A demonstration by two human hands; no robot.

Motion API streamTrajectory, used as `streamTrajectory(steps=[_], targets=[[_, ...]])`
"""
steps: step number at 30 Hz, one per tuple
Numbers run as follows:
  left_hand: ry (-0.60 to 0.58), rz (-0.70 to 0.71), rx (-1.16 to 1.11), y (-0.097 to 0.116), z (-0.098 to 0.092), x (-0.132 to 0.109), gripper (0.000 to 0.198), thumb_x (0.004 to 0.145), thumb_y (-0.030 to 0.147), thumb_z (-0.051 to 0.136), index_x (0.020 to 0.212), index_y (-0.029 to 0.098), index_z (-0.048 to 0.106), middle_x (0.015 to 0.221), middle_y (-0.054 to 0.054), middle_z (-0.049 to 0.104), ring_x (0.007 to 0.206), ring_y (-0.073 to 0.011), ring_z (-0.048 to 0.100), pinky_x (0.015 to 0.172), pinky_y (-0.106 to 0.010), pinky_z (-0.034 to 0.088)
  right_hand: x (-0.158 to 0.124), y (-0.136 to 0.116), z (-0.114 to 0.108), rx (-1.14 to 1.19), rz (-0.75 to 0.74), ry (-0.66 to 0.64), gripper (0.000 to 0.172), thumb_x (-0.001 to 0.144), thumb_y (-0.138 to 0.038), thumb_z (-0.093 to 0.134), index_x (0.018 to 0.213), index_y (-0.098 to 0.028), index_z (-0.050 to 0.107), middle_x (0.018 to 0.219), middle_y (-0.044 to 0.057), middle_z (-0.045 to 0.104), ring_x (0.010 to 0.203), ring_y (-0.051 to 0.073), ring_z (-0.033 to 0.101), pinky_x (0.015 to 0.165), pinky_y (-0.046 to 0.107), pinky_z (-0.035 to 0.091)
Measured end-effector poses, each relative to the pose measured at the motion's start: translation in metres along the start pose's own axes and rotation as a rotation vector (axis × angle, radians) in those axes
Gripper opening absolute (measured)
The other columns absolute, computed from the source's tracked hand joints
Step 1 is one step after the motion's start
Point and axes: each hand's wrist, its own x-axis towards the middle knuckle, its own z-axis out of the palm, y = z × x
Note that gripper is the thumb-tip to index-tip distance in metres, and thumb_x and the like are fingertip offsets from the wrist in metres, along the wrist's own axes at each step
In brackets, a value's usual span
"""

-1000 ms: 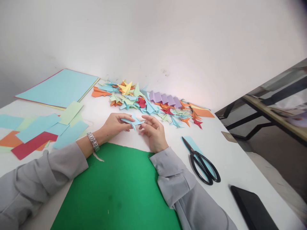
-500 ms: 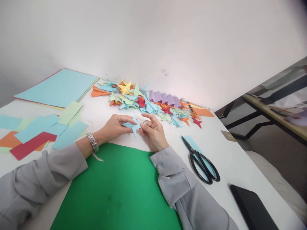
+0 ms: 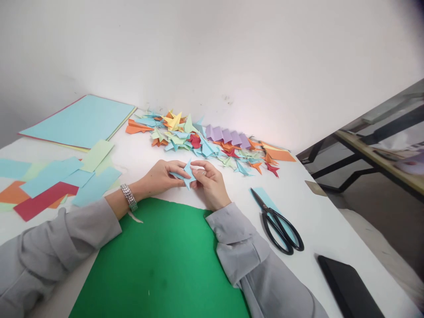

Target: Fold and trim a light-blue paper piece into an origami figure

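Note:
A light blue folded paper piece [image 3: 188,175] with pointed tips is held between both hands, just above the table beyond the green sheet. My left hand [image 3: 162,177], with a metal watch at the wrist, pinches its left part between thumb and fingers. On the other side, my right hand [image 3: 211,182] grips its right edge with thumb and index finger. The fingers hide parts of the folds. Behind the hands lies a heap of folded paper pieces [image 3: 207,148] in blue, green, orange, red and yellow, with a row of purple ones [image 3: 228,136].
A green sheet [image 3: 159,265] lies beneath my forearms. At left are loose paper strips [image 3: 46,196] and large paper sheets [image 3: 82,119]. Black scissors [image 3: 280,225] rest over a blue strip on the right, near a dark phone-like slab [image 3: 347,285]. A wall stands behind the table.
The blue folded paper has shifted slightly right and tilted. My left fingers now reach further over it, and my right index finger has come down onto it.

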Motion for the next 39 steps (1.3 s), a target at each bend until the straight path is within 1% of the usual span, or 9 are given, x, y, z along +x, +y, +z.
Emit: streamTrajectory(steps=[5, 9, 13, 16, 22, 26, 32, 35, 39], targets=[[0.063, -0.041, 0.002, 0.002, 0.001, 0.001, 0.024, 0.055, 0.023, 0.074, 0.078, 0.017, 0.076, 0.11, -0.012, 0.066, 0.103, -0.0281, 0.06, 0.077, -0.033, 0.051, -0.001, 0.0, 0.0, -0.01, -0.02, 0.037, 0.026, 0.072, -0.038, 0.066, 0.09, -0.02, 0.06, 0.045, -0.007, 0.056, 0.038, 0.009, 0.049, 0.041, 0.021, 0.039], [0.101, -0.117, -0.1, 0.005, 0.002, 0.001, 0.025, 0.058, 0.026, 0.074, 0.08, 0.014, 0.075, 0.112, -0.012, 0.064, 0.07, -0.0156, 0.064, 0.059, -0.029, 0.054, -0.002, -0.002, 0.0, -0.008, -0.052, 0.08, 0.022, 0.074, -0.036, 0.062, 0.089, -0.022, 0.059, 0.062, -0.004, 0.059, 0.048, 0.01, 0.055, 0.04, 0.02, 0.039], [0.119, -0.094, -0.16, 0.005, 0.003, 0.0, 0.024, 0.063, 0.031, 0.074, 0.08, 0.014, 0.074, 0.08, -0.006, 0.069, 0.059, -0.011, 0.06, 0.054, -0.025, 0.053, -0.003, -0.003, -0.001, -0.046, -0.101, 0.038, 0.024, 0.065, -0.027, 0.067, 0.088, -0.022, 0.058, 0.078, -0.003, 0.059, 0.058, 0.011, 0.056, 0.042, 0.021, 0.041], [0.132, -0.064, -0.178, 0.004, 0.002, 0.001, 0.022, 0.064, 0.031, 0.074, 0.078, 0.014, 0.074, 0.072, -0.004, 0.066, 0.06, -0.0113, 0.059, 0.052, -0.023, 0.053, -0.003, -0.002, 0.0, -0.112, -0.114, 0.016, 0.025, 0.064, -0.027, 0.071, 0.083, -0.022, 0.057, 0.071, -0.003, 0.057, 0.059, 0.012, 0.054, 0.043, 0.02, 0.04], [0.21, -0.104, -0.164, 0.002, 0.002, 0.001, 0.024, 0.057, 0.029, 0.078, 0.074, 0.013, 0.075, 0.103, -0.01, 0.066, 0.064, -0.0105, 0.06, 0.055, -0.025, 0.054, -0.001, 0.003, 0.001, -0.187, -0.143, 0.077, 0.025, 0.062, -0.033, 0.075, 0.073, -0.021, 0.055, 0.063, -0.004, 0.052, 0.05, 0.009, 0.045, 0.04, 0.021, 0.039], [0.186, -0.105, -0.15, 0.004, 0.003, 0.001, 0.026, 0.058, 0.029, 0.077, 0.078, 0.013, 0.075, 0.107, -0.011, 0.066, 0.069, -0.0131, 0.062, 0.057, -0.026, 0.055, 0.0, 0.007, 0.001, -0.215, -0.154, 0.079, 0.026, 0.063, -0.035, 0.074, 0.073, -0.021, 0.056, 0.061, -0.005, 0.052, 0.049, 0.01, 0.044, 0.039, 0.022, 0.039], [0.225, -0.105, -0.091, 0.008, 0.002, 0.0, 0.025, 0.06, 0.036, 0.076, 0.072, 0.014, 0.075, 0.087, -0.009, 0.071, 0.079, -0.02, 0.066, 0.063, -0.027, 0.054, 0.0, 0.006, 0.001, -0.242, -0.13, 0.094, 0.024, 0.063, -0.034, 0.074, 0.069, -0.019, 0.056, 0.051, -0.006, 0.051, 0.042, 0.009, 0.044, 0.039, 0.023, 0.037], [0.247, -0.106, -0.052, 0.009, 0.002, 0.0, 0.025, 0.061, 0.037, 0.076, 0.07, 0.014, 0.074, 0.076, -0.007, 0.071, 0.071, -0.0185, 0.066, 0.064, -0.028, 0.054, 0.0, 0.005, 0.002, -0.263, -0.107, 0.097, 0.024, 0.063, -0.035, 0.074, 0.069, -0.019, 0.057, 0.049, -0.006, 0.051, 0.041, 0.009, 0.044, 0.04, 0.023, 0.036], [0.246, -0.109, -0.081, 0.008, 0.003, 0.0, 0.028, 0.06, 0.039, 0.076, 0.072, 0.014, 0.073, 0.077, -0.006, 0.072, 0.064, -0.0163, 0.066, 0.063, -0.028, 0.054, 0.0, 0.005, 0.001, -0.279, -0.093, 0.1, 0.026, 0.063, -0.037, 0.074, 0.069, -0.019, 0.058, 0.05, -0.005, 0.053, 0.042, 0.01, 0.046, 0.041, 0.023, 0.037]])
